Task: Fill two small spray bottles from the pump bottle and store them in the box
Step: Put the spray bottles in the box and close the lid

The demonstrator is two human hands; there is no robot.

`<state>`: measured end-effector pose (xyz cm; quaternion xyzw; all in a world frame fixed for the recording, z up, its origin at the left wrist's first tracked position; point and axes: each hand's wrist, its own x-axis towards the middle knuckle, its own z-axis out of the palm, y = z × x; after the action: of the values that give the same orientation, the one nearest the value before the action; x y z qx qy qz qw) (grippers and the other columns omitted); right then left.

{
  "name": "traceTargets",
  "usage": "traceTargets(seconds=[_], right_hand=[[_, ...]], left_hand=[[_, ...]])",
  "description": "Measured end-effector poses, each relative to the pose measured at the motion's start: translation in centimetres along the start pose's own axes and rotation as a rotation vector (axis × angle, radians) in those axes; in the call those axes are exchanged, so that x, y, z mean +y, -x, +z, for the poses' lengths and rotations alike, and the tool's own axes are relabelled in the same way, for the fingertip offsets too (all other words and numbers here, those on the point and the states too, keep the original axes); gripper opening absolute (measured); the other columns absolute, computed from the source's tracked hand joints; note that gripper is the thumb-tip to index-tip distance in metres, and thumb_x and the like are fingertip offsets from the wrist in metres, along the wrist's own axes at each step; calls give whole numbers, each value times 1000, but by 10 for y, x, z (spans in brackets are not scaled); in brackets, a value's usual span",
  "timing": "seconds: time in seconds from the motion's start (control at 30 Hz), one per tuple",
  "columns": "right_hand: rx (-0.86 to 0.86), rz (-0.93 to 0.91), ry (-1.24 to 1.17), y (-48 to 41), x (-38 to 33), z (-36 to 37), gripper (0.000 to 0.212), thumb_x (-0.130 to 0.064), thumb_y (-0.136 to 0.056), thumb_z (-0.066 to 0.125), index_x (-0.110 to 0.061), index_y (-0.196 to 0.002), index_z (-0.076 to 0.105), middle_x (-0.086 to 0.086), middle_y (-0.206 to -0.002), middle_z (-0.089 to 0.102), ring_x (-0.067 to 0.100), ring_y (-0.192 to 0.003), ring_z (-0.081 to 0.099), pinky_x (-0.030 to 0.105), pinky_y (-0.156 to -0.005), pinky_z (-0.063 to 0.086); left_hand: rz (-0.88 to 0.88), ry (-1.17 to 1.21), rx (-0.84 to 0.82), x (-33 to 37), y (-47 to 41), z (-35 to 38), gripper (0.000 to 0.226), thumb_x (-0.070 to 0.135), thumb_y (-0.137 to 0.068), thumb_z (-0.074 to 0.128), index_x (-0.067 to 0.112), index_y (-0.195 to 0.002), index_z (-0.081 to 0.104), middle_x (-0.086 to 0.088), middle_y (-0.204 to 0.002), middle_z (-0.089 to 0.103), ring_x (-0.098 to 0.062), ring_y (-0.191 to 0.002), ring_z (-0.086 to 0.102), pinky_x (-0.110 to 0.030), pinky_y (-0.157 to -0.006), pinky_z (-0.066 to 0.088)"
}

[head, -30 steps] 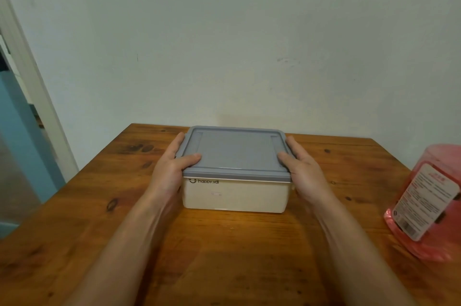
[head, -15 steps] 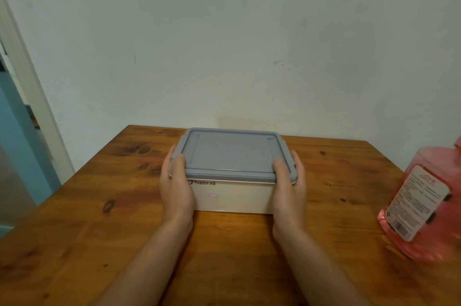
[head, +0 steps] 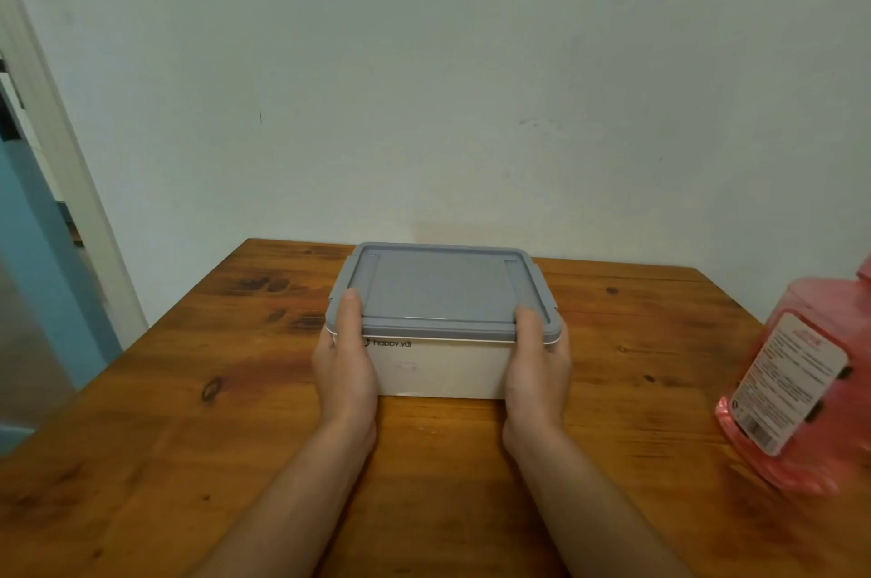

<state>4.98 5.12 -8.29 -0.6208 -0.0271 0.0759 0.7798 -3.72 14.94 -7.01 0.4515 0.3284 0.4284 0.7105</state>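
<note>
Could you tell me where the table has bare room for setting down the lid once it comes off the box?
Bare wood lies left of the box, out to the table edge, and between the box and the pink bottle. The near middle is crowded by the left hand, right hand and forearms.

Domestic room: knotty wooden table [head: 198, 412] against plain painted wall [head: 424, 82]; blue door [head: 42, 247] and frame at left edge.
</note>
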Motion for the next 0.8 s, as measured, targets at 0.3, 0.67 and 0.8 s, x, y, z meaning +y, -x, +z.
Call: traceTargets(seconds=[0.3, 0.67, 0.8], right_hand=[[-45, 2, 20, -25, -2, 0, 46, -40, -90, 57, -28, -134, 52, 3, -123, 64, 24, -110, 60, 44, -92, 52], [-74, 11, -5, -58, -9, 13, 38, -33, -94, 55, -27, -132, 53, 3, -112, 65, 18, -93, 63, 26, -61, 48], [-78, 10, 4, -71, -9, 19, 39, -33, -95, 53, -29, -133, 51, 3, -112, 65, 17, -93, 62, 26, -61, 47]], left_hand=[[-22, -106, -54, 2, -16, 6, 37, 51, -98, 44, 25, -119, 59, 5, -101, 67, -8, -88, 61, -24, -62, 43], [-22, -220, -151, 3, -49, 23, 38, 56, -99, 35, 28, -115, 57, 9, -92, 66, -3, -81, 61, -17, -57, 44], [-38, -240, -180, 2, -62, 28, 43, 58, -98, 35, 26, -117, 57, 7, -93, 66, -5, -83, 61, -20, -60, 42]])
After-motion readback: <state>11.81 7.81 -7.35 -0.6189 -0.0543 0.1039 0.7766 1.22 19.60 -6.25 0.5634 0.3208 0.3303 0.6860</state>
